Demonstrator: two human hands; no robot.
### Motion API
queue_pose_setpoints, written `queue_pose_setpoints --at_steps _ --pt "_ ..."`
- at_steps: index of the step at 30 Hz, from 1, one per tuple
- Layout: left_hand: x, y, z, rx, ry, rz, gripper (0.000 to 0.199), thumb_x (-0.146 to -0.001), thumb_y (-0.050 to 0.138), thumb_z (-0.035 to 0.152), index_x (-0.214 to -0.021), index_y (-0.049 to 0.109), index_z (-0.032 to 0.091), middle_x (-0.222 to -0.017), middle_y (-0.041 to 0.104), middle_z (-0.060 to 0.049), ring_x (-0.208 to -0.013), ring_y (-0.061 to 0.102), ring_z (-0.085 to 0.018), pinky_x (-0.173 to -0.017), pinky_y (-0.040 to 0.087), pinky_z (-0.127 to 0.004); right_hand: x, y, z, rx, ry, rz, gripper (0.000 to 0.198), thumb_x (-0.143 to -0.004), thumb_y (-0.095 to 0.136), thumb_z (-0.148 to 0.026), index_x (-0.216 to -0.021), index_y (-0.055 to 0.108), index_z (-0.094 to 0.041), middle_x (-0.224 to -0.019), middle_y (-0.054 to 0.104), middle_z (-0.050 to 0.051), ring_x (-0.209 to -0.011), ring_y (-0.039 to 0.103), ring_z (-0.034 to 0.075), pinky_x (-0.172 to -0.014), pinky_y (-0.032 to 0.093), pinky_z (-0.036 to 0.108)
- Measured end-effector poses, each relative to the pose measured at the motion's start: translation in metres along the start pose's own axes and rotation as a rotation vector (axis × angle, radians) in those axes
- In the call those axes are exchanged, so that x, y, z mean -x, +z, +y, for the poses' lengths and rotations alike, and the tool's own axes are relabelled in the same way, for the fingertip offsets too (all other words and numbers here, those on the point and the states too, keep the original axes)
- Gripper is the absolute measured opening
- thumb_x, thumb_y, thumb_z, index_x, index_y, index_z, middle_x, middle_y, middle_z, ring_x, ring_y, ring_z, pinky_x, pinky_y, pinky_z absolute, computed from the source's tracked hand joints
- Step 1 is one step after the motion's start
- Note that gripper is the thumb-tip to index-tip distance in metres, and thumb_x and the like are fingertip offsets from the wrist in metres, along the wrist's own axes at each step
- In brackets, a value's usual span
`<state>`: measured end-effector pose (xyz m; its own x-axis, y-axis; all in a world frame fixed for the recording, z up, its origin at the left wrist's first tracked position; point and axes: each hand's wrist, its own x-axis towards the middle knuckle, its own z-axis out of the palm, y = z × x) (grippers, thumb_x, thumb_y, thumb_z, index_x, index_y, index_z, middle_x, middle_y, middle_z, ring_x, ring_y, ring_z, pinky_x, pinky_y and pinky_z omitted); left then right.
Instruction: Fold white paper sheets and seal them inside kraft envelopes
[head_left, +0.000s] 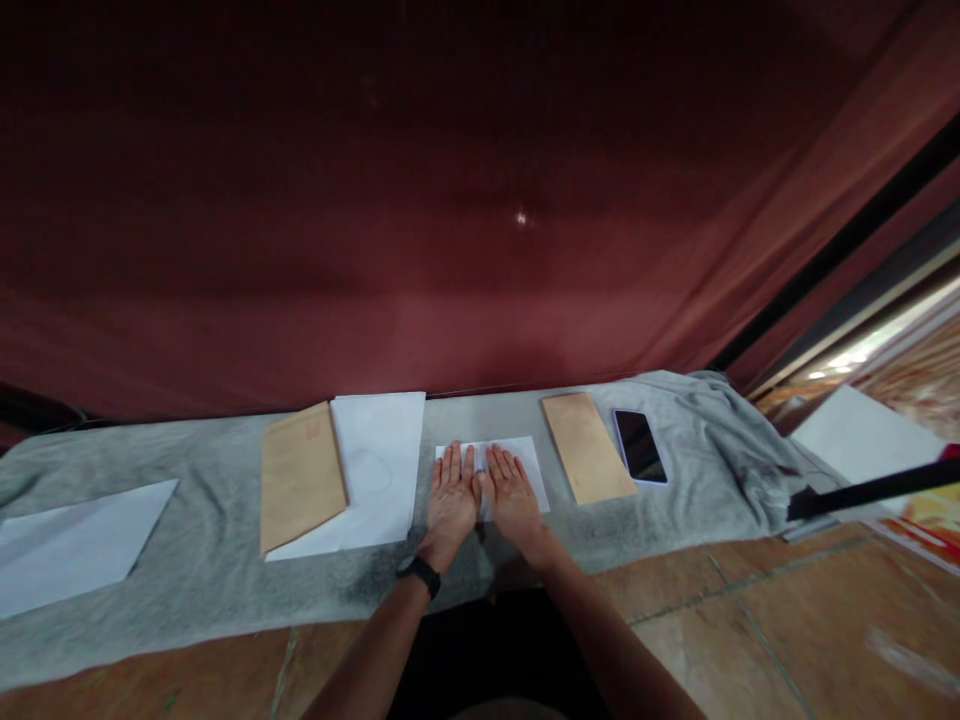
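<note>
Both my hands lie flat, side by side, on a white sheet of paper (534, 470) on the grey cloth. My left hand (454, 497) covers the sheet's left part, fingers stretched out and pointing away from me. On the middle and right of it rests my right hand (511, 497), its fingers also extended. The two thumbs meet or nearly meet at the centre. Much of the sheet is hidden under the hands. To the right is a brown envelope (589, 447); to the left, a stack of white paper (381, 460) partly under a larger brown envelope (300, 475).
A phone (640, 446) lies right of the small envelope. More white paper (82, 545) is at the far left of the grey cloth (217, 560). A dark red curtain-like sheet (450, 340) rises behind. Brown floor tiles (720, 620) show in front; a black bar (877, 490) crosses at right.
</note>
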<state>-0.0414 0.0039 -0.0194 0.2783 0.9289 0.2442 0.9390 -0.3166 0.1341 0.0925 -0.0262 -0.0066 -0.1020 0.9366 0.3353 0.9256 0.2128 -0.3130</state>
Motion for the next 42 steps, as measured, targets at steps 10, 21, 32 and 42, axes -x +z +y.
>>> queue_pose_setpoints --at_steps 10,21,32,42 --pt "0.000 0.001 0.001 -0.009 -0.025 0.013 0.054 -0.100 0.031 0.026 -0.152 0.038 0.015 -0.161 0.033 -0.013 -0.150 0.026 -0.027 -0.120 0.027 -0.052 -0.015 0.020 0.012 0.056 -0.022 0.027 0.049 -0.105 0.033 -0.033 -0.149 0.044 -0.012 -0.153 0.045 0.013 -0.144 0.039 0.024 -0.120 0.027 0.046" --pt "0.000 0.002 0.001 -0.014 -0.061 0.020 0.058 -0.098 0.034 0.029 -0.151 0.036 0.006 -0.159 0.032 -0.018 -0.150 0.025 -0.028 -0.121 0.025 -0.050 0.003 0.009 0.042 0.125 0.084 0.104 0.060 -0.105 0.032 -0.043 -0.151 0.037 -0.004 -0.153 0.042 0.021 -0.142 0.041 0.031 -0.116 0.032 0.050" --pt "0.007 0.003 -0.001 0.003 -0.145 0.101 0.061 -0.099 0.032 0.032 -0.150 0.036 -0.001 -0.155 0.037 -0.023 -0.149 0.028 -0.030 -0.120 0.028 -0.049 0.020 0.003 0.052 0.152 0.124 0.127 0.061 -0.105 0.031 -0.044 -0.152 0.035 -0.005 -0.153 0.042 0.021 -0.141 0.042 0.031 -0.115 0.033 0.050" --pt "0.041 -0.006 -0.004 0.044 -0.190 0.199 0.060 -0.099 0.036 0.034 -0.149 0.038 0.002 -0.152 0.042 -0.025 -0.144 0.038 -0.034 -0.115 0.036 -0.053 0.020 0.007 0.051 0.156 0.111 0.162 0.062 -0.105 0.031 -0.044 -0.153 0.034 -0.005 -0.152 0.043 0.022 -0.140 0.044 0.031 -0.115 0.033 0.051"
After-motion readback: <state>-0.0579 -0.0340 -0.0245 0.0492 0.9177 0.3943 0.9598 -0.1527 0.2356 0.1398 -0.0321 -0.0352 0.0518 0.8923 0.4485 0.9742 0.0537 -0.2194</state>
